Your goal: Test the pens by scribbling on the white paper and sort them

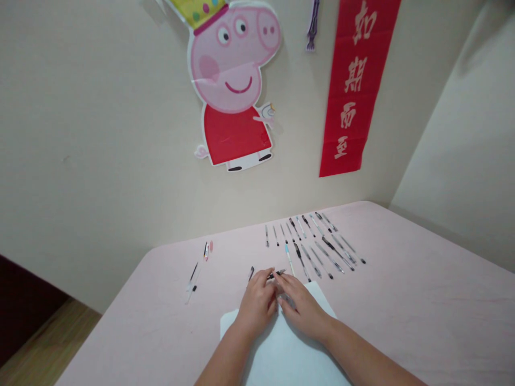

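My left hand (257,300) and my right hand (300,305) meet over the top of a pale, smooth board (289,356). Their closed fingertips pinch a dark pen (277,274) lying crosswise between them. The fingers cover part of it, so I cannot tell whether it is in one piece. A small black pen cap (251,272) lies on the pink cloth just left of my left hand. Beyond my right hand, a light-blue-ended pen (289,260) and a black-capped pen (301,260) lie closest in a slanted row.
Several pens and clear barrels (317,225) form two rows at the back right. Left of my hands lie loose pen parts (193,279) and a small pink-and-white item (206,251). The pink-covered table (422,300) meets a wall with a pig cut-out (235,128) and a red banner (354,96).
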### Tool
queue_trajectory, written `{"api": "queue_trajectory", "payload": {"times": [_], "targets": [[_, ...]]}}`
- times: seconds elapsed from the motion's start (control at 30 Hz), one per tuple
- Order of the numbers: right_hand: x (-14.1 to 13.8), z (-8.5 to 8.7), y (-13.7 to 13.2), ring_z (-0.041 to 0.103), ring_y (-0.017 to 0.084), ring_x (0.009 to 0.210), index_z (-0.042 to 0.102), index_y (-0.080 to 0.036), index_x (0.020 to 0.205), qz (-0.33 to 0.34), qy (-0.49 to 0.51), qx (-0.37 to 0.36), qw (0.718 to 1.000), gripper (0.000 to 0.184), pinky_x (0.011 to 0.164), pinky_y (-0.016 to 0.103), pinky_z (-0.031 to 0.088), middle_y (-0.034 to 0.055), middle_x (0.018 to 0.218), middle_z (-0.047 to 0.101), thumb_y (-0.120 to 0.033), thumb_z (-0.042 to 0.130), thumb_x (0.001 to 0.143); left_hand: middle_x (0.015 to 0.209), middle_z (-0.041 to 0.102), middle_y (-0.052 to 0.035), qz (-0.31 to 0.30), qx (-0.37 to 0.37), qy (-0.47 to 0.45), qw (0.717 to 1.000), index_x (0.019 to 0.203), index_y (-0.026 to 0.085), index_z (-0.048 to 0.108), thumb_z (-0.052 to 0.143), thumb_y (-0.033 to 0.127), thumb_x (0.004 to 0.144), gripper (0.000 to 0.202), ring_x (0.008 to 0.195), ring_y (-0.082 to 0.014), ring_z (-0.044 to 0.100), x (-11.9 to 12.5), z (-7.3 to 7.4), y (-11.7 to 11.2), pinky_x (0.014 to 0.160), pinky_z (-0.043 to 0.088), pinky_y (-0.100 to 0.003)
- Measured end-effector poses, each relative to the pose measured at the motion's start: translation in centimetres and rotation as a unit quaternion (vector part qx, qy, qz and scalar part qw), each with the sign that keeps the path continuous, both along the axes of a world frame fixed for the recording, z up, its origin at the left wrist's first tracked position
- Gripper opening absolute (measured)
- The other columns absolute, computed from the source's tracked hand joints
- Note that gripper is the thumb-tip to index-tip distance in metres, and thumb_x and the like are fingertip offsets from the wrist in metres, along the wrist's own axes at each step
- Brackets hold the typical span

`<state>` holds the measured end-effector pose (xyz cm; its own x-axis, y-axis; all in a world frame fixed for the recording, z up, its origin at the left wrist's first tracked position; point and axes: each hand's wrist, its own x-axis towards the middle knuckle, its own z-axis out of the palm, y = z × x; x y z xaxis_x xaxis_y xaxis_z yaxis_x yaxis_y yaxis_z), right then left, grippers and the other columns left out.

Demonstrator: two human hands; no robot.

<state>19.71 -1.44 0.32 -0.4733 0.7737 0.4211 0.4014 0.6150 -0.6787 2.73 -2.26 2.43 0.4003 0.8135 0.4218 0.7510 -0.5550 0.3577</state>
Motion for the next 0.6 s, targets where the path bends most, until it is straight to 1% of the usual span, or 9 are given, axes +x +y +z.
{"api": "queue_trajectory", "payload": {"times": [0.13, 0.27, 0.33, 0.4, 0.47, 0.53, 0.6], "targets": [[0.2, -0.5, 0.6, 0.045, 0.024, 0.123, 0.041, -0.025, 0.140, -0.083, 0.060, 0.020, 0.995, 0.055, 0.105, 0.047, 0.038, 0.0111, 0.130, 0.052, -0.013, 0.043, 0.086, 0.137, 0.047, -0.0124, 0.013, 0.022, 0.033, 0.999, 0.101, 0.020, 0.063, 0.051, 0.006, 0.077, 0.031, 0.127, -0.0281, 0.042, -0.8, 0.3, -0.8, 0.102, 0.039, -0.050], [0.4, -0.6, 1.4, 0.054, 0.022, 0.109, 0.050, -0.024, 0.131, -0.161, 0.120, 0.007, 0.980, 0.046, 0.096, 0.041, 0.045, 0.0107, 0.121, 0.056, -0.013, 0.040, 0.087, 0.135, 0.049, -0.0129, 0.032, 0.025, 0.041, 0.998, 0.099, 0.020, 0.062, 0.050, 0.004, 0.075, 0.031, 0.125, -0.0287, 0.045, -2.1, 0.4, -2.1, 0.099, 0.043, -0.050], [0.5, -0.5, 1.6, 0.057, 0.021, 0.100, 0.053, -0.023, 0.125, -0.188, 0.145, 0.000, 0.971, 0.043, 0.090, 0.039, 0.047, 0.0101, 0.113, 0.058, -0.013, 0.042, 0.085, 0.134, 0.050, -0.0124, 0.042, 0.015, 0.035, 0.998, 0.101, 0.021, 0.062, 0.050, 0.003, 0.075, 0.034, 0.122, -0.0283, 0.047, -2.5, 0.4, -2.9, 0.097, 0.045, -0.049], [0.6, -0.3, 1.8, 0.057, 0.021, 0.092, 0.055, -0.021, 0.117, -0.212, 0.164, -0.005, 0.963, 0.036, 0.086, 0.037, 0.047, 0.0080, 0.102, 0.059, -0.015, 0.048, 0.082, 0.131, 0.052, -0.0118, 0.043, 0.001, 0.025, 0.999, 0.103, 0.022, 0.062, 0.050, 0.006, 0.076, 0.033, 0.120, -0.0277, 0.049, -2.8, 0.3, -3.5, 0.096, 0.046, -0.048], [0.7, -0.2, 1.8, 0.056, 0.019, 0.083, 0.057, -0.020, 0.105, -0.223, 0.174, -0.016, 0.959, 0.025, 0.080, 0.034, 0.047, 0.0054, 0.091, 0.058, -0.020, 0.054, 0.081, 0.126, 0.055, -0.0114, 0.040, -0.014, 0.012, 0.999, 0.102, 0.022, 0.062, 0.050, 0.008, 0.078, 0.030, 0.117, -0.0268, 0.051, -2.8, 0.2, -4.1, 0.094, 0.048, -0.046], [0.7, 0.1, 1.6, 0.054, 0.018, 0.075, 0.057, -0.020, 0.094, -0.207, 0.179, -0.042, 0.961, 0.014, 0.073, 0.031, 0.046, 0.0033, 0.083, 0.058, -0.027, 0.056, 0.082, 0.121, 0.057, -0.0113, 0.042, -0.034, -0.001, 0.999, 0.101, 0.022, 0.063, 0.050, 0.010, 0.081, 0.027, 0.112, -0.0257, 0.054, -2.7, 0.0, -4.4, 0.091, 0.049, -0.044], [0.7, 0.4, 1.3, 0.052, 0.016, 0.071, 0.056, -0.020, 0.087, -0.174, 0.180, -0.076, 0.965, 0.015, 0.067, 0.028, 0.044, 0.0015, 0.076, 0.057, -0.033, 0.051, 0.087, 0.115, 0.058, -0.0110, 0.039, -0.058, -0.011, 0.998, 0.101, 0.022, 0.063, 0.050, 0.012, 0.083, 0.024, 0.107, -0.0244, 0.055, -2.6, -0.1, -4.6, 0.089, 0.049, -0.041]]}}
